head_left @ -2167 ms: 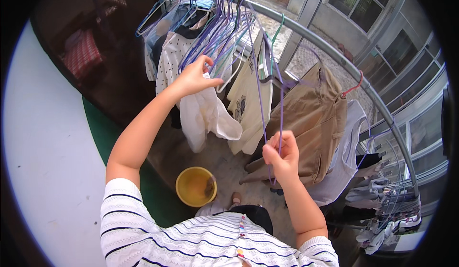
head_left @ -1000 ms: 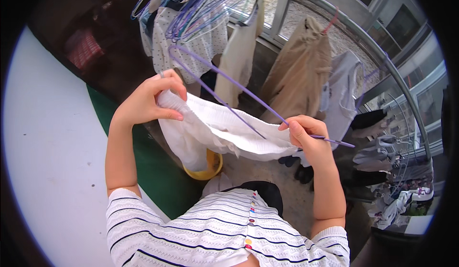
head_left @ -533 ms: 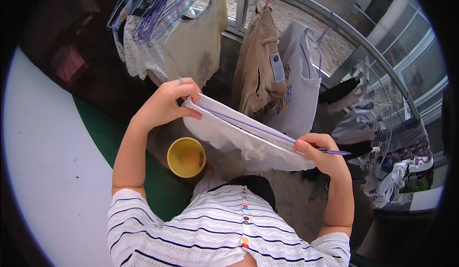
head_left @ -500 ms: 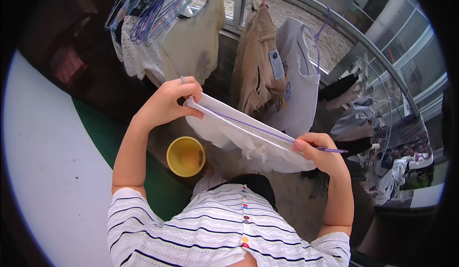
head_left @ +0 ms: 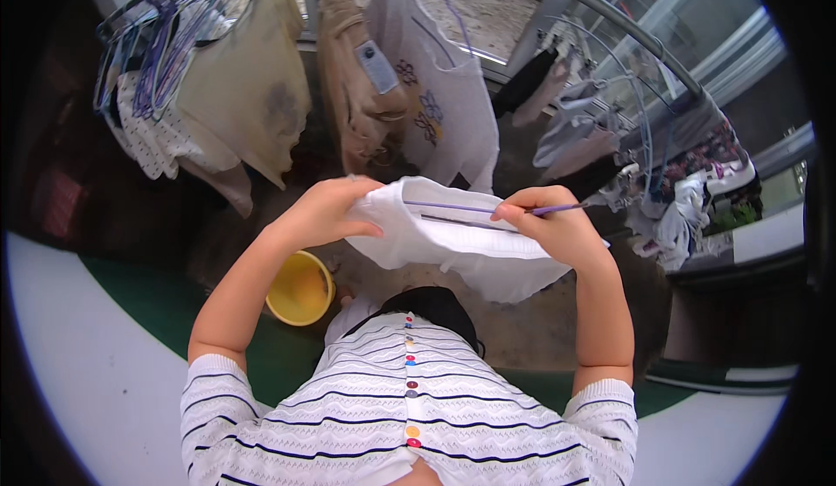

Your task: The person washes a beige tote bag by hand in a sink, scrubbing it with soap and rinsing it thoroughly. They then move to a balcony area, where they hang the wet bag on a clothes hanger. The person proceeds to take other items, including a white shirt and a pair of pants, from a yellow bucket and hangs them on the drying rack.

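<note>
A thin white garment [head_left: 470, 264] hangs between my two hands in front of my body, its opening facing up and gaping. My left hand [head_left: 326, 214] is closed on the garment's left edge, thumb on the near side. A slim purple clothes hanger [head_left: 448, 207] runs along inside the opening. My right hand [head_left: 550, 223] pinches the hanger near its right end, with a piece sticking out beyond the fingers. The garment's right side passes beneath my right hand; whether the fingers also grip cloth cannot be made out.
A curved metal rail [head_left: 601, 11] crosses overhead. From it hang a beige top [head_left: 248, 77], brown trousers [head_left: 353, 85], a grey shirt [head_left: 440, 85] and several small items on a clip rack [head_left: 640, 111]. A yellow bucket [head_left: 300, 288] stands on the floor below my left forearm.
My view has swung to the right, so the hanging clothes appear farther left. The garment's opening has spread wider, and my right hand has shifted inward along the hanger.
</note>
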Demonstrator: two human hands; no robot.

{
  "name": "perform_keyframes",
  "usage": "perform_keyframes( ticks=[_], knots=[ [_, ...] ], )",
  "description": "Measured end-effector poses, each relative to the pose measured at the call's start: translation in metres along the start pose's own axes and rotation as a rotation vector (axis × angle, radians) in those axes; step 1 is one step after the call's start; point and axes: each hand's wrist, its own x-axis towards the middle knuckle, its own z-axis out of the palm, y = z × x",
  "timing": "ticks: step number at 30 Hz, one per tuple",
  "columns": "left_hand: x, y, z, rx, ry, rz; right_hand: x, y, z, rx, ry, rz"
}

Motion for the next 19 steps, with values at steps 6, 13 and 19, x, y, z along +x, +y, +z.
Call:
perform_keyframes(
  ticks=[6,13,19],
  knots=[
    [0.019,0.002,0.028,-0.293,-0.196,-0.071,-0.030,0.016,-0.035,0.072,-0.090,0.088],
    [0.084,0.041,0.089,-0.643,-0.231,0.031,-0.099,0.013,-0.113,0.107,0.286,0.112],
    [0.143,-0.020,0.166,-0.513,0.252,-0.279,-0.050,0.014,-0.130,-0.123,0.288,0.162]
  ],
)
